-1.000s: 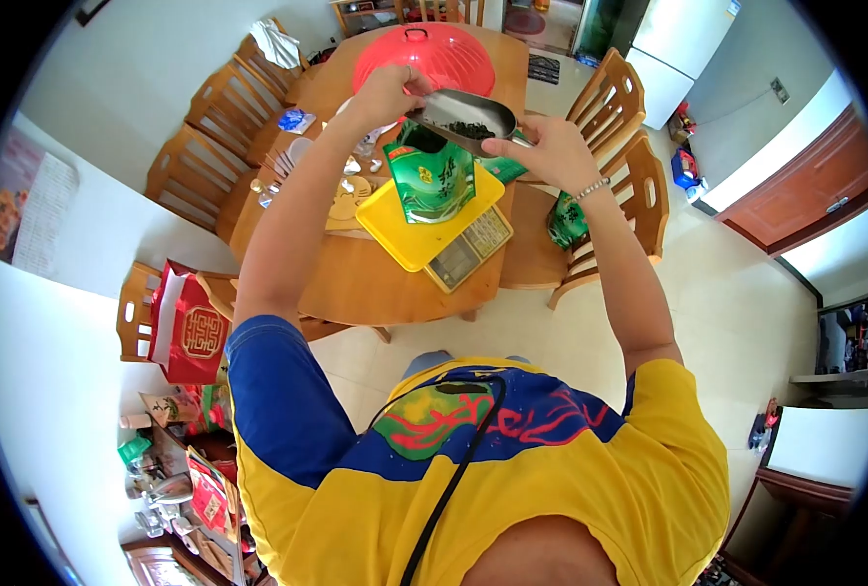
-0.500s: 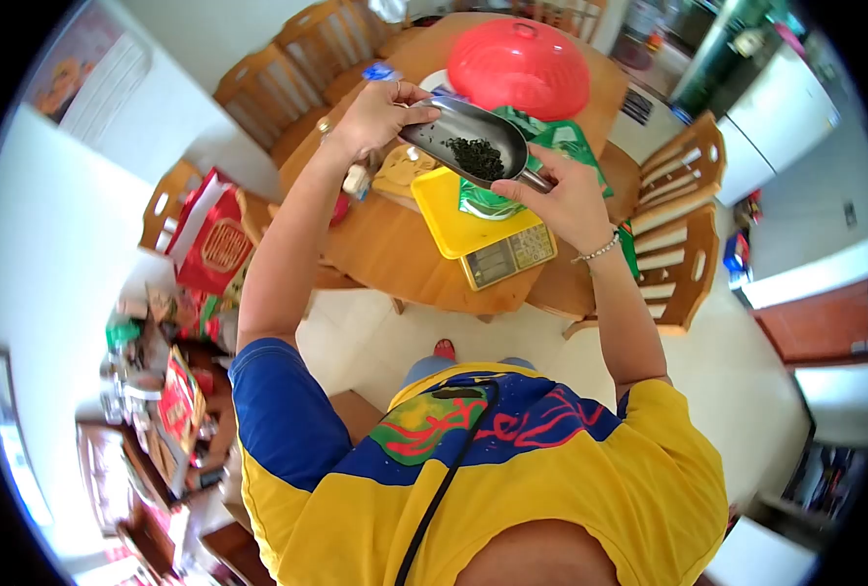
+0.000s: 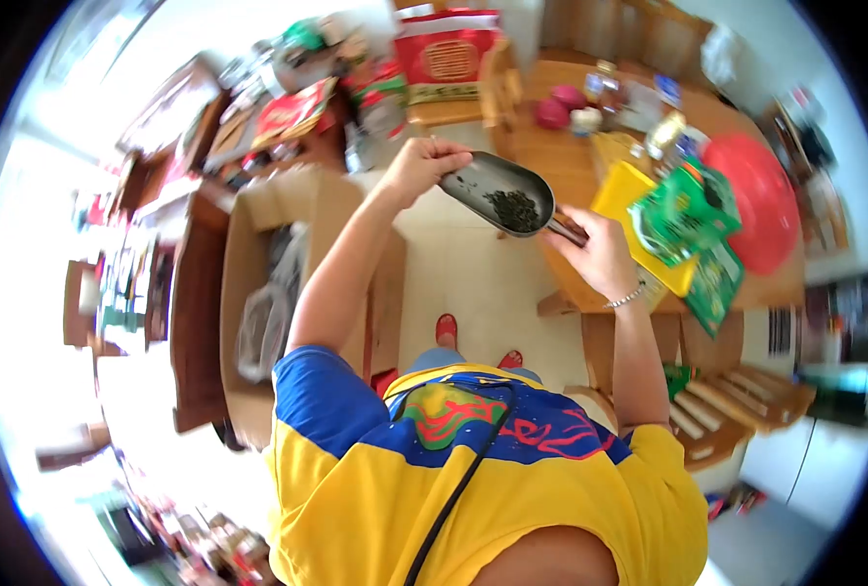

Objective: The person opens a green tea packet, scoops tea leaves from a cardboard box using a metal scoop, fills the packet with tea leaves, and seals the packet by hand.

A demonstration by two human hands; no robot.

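Note:
A metal scoop (image 3: 493, 176) with a small heap of dark green dried leaves, resembling loose tea (image 3: 514, 209), is held in front of me above the floor. Pinched on the scoop's open lip are the fingers of my left hand (image 3: 419, 174). My right hand (image 3: 598, 252) is closed around the short handle at the other end. Beyond the right hand, a green printed bag (image 3: 688, 213) lies partly over a yellow tray (image 3: 621, 186) on the table. A second green packet (image 3: 715, 285) hangs near the table edge.
The wooden table (image 3: 541, 146) is to the right, with a red dome cover (image 3: 771, 205), jars (image 3: 605, 83) and pink round items (image 3: 559, 105). An open cardboard box (image 3: 341, 200) stands on the left. A red bag (image 3: 449, 57) sits on a chair ahead.
My view and body have turned left, away from the table. Both hands still hold the scoop, now over the floor between table and cardboard box instead of above the tray.

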